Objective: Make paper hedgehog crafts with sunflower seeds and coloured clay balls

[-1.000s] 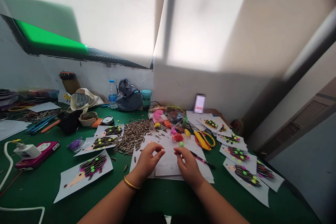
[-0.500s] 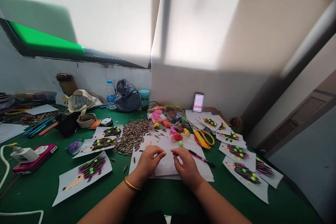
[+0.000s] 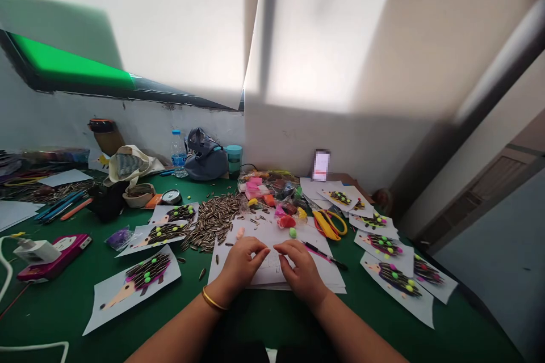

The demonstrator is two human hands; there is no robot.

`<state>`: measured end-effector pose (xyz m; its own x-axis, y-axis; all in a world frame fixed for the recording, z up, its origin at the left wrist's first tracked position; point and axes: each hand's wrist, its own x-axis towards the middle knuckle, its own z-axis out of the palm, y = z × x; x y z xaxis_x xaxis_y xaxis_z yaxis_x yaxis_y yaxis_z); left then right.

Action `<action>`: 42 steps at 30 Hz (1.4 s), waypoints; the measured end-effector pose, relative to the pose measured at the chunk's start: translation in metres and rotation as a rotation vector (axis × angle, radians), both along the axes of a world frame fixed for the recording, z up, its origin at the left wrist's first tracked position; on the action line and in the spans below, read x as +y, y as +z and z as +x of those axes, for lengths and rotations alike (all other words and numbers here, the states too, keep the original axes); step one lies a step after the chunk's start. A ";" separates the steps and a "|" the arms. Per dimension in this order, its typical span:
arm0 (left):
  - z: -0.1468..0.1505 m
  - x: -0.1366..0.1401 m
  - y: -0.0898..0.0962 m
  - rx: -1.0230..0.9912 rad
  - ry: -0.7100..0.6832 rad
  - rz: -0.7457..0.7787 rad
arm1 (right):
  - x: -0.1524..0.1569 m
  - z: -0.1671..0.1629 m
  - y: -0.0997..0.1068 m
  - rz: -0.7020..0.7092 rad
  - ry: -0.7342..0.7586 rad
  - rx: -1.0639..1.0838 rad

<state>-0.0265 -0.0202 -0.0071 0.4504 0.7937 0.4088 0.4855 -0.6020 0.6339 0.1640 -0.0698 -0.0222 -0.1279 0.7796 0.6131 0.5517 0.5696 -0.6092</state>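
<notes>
My left hand (image 3: 243,264), with a gold bangle at its wrist, has its thumb and index finger pinched together over the white paper sheets (image 3: 221,265). Facing it, my right hand (image 3: 301,267) has curled fingers with the tips close to the left fingertips. Anything held in either pinch is too small to make out. Faint drawn lines show on the top sheet between the hands. A green clay ball (image 3: 293,233) lies just beyond the right fingers, and a peach clay piece (image 3: 240,232) beyond the left. A black pen (image 3: 326,256) rests right of my right hand.
A sunflower seed pile (image 3: 215,215) lies left of the paper. Colourful clay packets (image 3: 272,190) are behind it, yellow-handled scissors (image 3: 330,224) to the right. Seed-covered hedgehog cards (image 3: 138,283) lie on both sides. A phone (image 3: 321,165) stands against the wall.
The fingertips of both hands have come closer together, the right ones shifting slightly left. The objects on the table lie as before; the view has moved slightly.
</notes>
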 end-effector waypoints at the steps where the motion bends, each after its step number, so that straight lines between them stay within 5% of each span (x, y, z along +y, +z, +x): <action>1: -0.001 0.001 0.000 0.012 0.018 0.001 | 0.000 0.000 0.000 -0.004 -0.001 0.001; 11: 0.000 -0.003 -0.002 0.125 -0.095 0.080 | 0.002 0.000 -0.002 -0.022 -0.026 -0.010; 18: 0.008 -0.011 -0.003 0.006 -0.230 -0.143 | 0.003 -0.001 -0.003 -0.005 -0.060 0.075; 23: 0.002 -0.004 -0.007 -0.029 -0.151 -0.242 | 0.002 -0.001 -0.003 -0.001 -0.062 0.072; 26: -0.011 0.003 -0.002 0.024 -0.072 -0.172 | 0.002 0.000 -0.003 -0.054 -0.058 0.069; 30: -0.030 0.008 0.004 0.201 -0.133 -0.043 | 0.005 0.002 -0.006 -0.143 -0.079 0.069; 42: -0.026 0.000 -0.017 0.319 -0.060 0.044 | 0.003 -0.008 -0.010 -0.108 0.006 -0.188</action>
<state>-0.0528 -0.0204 -0.0242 0.6068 0.7467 0.2723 0.6184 -0.6588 0.4284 0.1563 -0.0671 -0.0324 -0.2367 0.8386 0.4907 0.6584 0.5098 -0.5537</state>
